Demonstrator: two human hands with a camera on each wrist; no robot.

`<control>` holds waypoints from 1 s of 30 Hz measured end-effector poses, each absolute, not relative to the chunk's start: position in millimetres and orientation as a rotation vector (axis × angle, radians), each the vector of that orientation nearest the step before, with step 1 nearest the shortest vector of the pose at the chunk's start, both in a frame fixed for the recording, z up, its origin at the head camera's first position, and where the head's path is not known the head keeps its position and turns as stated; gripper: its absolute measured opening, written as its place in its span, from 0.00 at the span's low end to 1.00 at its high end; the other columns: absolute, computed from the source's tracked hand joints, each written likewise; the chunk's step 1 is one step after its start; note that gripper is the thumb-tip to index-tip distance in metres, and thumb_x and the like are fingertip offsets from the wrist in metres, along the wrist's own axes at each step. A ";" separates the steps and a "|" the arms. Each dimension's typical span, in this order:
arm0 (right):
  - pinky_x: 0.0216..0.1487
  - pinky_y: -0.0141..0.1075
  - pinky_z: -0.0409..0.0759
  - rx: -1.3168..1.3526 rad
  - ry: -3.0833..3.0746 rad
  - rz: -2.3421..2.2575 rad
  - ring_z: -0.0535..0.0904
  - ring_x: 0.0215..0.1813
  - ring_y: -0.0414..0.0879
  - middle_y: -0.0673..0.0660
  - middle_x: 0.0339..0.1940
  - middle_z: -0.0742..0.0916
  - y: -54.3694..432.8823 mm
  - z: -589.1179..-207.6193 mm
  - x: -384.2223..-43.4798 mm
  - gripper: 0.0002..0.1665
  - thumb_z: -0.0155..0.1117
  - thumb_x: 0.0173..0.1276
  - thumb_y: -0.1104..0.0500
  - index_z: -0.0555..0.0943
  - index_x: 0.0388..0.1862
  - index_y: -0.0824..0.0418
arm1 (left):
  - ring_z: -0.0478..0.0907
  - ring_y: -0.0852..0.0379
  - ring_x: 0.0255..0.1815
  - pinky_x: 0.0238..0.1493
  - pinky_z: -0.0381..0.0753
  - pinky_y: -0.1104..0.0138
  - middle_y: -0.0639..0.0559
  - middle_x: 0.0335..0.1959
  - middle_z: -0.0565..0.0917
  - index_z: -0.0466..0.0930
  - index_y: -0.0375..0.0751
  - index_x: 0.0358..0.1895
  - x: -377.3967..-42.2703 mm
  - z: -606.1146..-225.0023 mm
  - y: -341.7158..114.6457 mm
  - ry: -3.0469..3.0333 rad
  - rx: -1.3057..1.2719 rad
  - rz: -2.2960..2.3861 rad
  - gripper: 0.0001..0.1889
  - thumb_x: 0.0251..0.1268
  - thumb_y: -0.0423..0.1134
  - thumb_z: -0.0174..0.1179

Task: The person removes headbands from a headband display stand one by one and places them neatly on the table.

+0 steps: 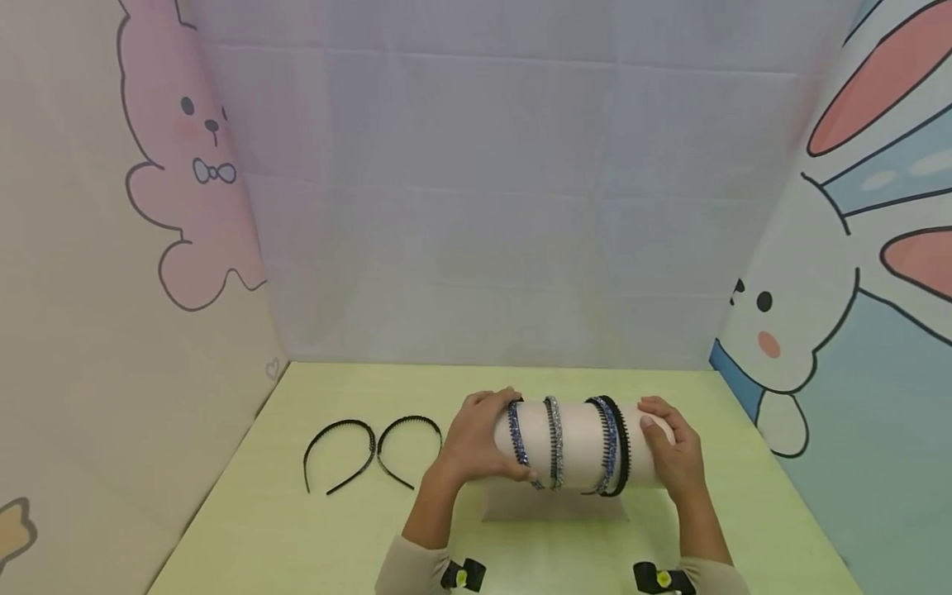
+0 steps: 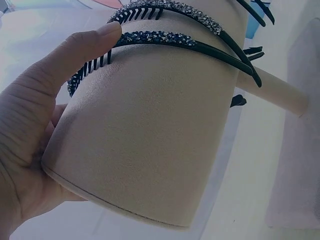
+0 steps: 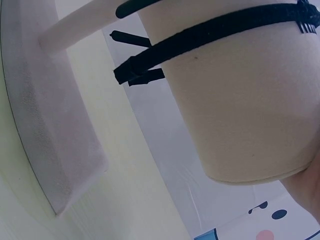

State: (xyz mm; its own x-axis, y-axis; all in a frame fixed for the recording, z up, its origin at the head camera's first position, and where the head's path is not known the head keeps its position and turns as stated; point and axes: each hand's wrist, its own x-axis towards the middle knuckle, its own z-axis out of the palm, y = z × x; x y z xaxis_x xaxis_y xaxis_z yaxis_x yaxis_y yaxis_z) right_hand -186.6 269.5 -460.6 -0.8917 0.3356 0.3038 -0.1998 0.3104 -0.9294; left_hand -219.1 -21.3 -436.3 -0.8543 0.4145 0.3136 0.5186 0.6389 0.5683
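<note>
A cream cylindrical headband stand [image 1: 576,438] lies crosswise on its post [image 2: 280,95] and base [image 1: 554,506]. My left hand [image 1: 476,438] grips its left end, fingers over the top and thumb at the front. In the left wrist view, that thumb touches a blue glittery headband [image 2: 160,37] around the cylinder. Beside this band sits a silver glittery headband [image 1: 555,442]. Farther right, a second blue glittery headband [image 1: 611,446] and a black headband [image 1: 623,450] sit close together. My right hand [image 1: 678,450] holds the right end; in the right wrist view most of it is out of frame.
Two dark headbands lie side by side on the pale yellow-green table [image 1: 349,384]: a left one [image 1: 346,422] and a right one [image 1: 412,417], the latter near my left hand. A white sheet [image 1: 476,207] hangs behind. Cartoon-printed panels stand on both sides.
</note>
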 end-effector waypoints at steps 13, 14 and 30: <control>0.54 0.28 0.65 -0.108 -2.128 1.634 0.69 0.56 0.35 0.61 0.55 0.78 258.3 -439.0 -173.4 0.12 0.56 0.68 0.66 0.77 0.47 0.72 | 0.60 0.55 0.62 0.47 0.75 0.58 0.60 0.65 0.65 0.66 0.52 0.64 -219.6 -446.5 -31.0 -2.638 -0.812 -1.179 0.52 0.24 0.59 0.77; 0.54 0.28 0.65 -0.111 -2.126 1.640 0.69 0.56 0.35 0.60 0.54 0.78 258.6 -439.7 -173.5 0.12 0.56 0.68 0.66 0.77 0.47 0.72 | 0.61 0.55 0.62 0.47 0.75 0.58 0.60 0.65 0.65 0.66 0.51 0.64 -219.7 -446.9 -31.6 -2.633 -0.815 -1.187 0.52 0.24 0.59 0.77; 0.56 0.30 0.64 -0.130 -2.123 1.616 0.68 0.57 0.34 0.59 0.54 0.79 255.1 -437.6 -172.7 0.12 0.56 0.68 0.66 0.77 0.46 0.73 | 0.63 0.56 0.59 0.49 0.74 0.59 0.57 0.64 0.65 0.64 0.48 0.64 -223.5 -459.0 -42.4 -2.520 -0.881 -1.354 0.53 0.25 0.57 0.78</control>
